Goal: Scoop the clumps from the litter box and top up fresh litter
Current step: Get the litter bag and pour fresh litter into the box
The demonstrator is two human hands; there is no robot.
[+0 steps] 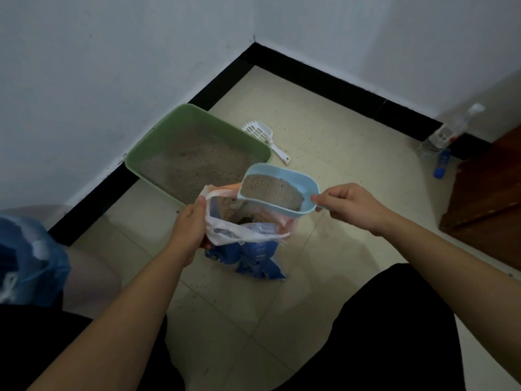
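Knees in dark cloth sit at the bottom edge; the person crouches over the tiled floor (352,153).

- Left hand (191,224): the fingers are curled round the white rim of the litter bag (253,253). They hold its mouth open and upright, presumably so nothing spills.
- Right hand (348,206): the fingers and thumb pinch the short handle of the blue scoop (306,184). The scoop is roughly level just above the bag mouth, probably to keep its load in.
- Fresh litter (270,191): grey and fine-grained, it fills about half the scoop.
- Litter box (158,136): green, it stands in the corner against the wall, just beyond the bag. It holds an uneven grey bed, and no clumps can be made out.
- White slotted scoop (260,132): it lies on the floor beside the box with no hand on it. Scooping is judged over and the top-up under way.
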